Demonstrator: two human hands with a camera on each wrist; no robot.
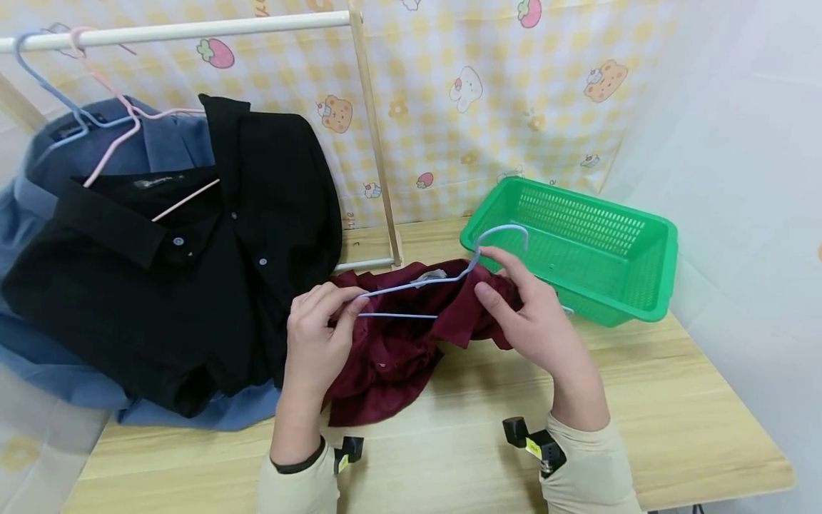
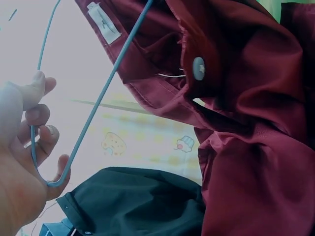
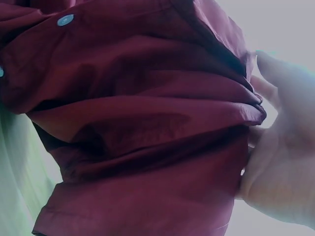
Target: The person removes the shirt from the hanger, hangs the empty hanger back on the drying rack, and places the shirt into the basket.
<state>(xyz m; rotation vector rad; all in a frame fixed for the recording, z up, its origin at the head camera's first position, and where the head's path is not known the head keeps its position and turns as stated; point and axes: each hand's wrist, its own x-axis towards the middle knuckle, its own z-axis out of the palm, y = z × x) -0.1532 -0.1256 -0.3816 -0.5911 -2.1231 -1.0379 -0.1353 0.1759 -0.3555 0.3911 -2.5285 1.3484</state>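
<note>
In the head view a maroon shirt (image 1: 385, 371) with a pale label hangs bunched around a light blue hanger (image 1: 411, 285). My left hand (image 1: 321, 328) pinches the hanger's left end, which sticks out of the shirt; the left wrist view shows fingers curled about the hanger's bent corner (image 2: 53, 183). My right hand (image 1: 536, 314) grips the shirt near its collar, below the hook (image 1: 504, 228), with the index finger beside the hook's base. Up close, the right wrist view has the right hand (image 3: 283, 137) at the shirt's edge, its fingertips partly hidden behind gathered cloth.
A black shirt (image 1: 270, 193) on a pink hanger (image 1: 109, 78) and a blue shirt (image 1: 38, 200) on a blue hanger (image 1: 38, 78) hang from a white rail (image 1: 212, 30) at left. A green basket (image 1: 661, 271) stands behind my right hand on the wooden table (image 1: 693, 428).
</note>
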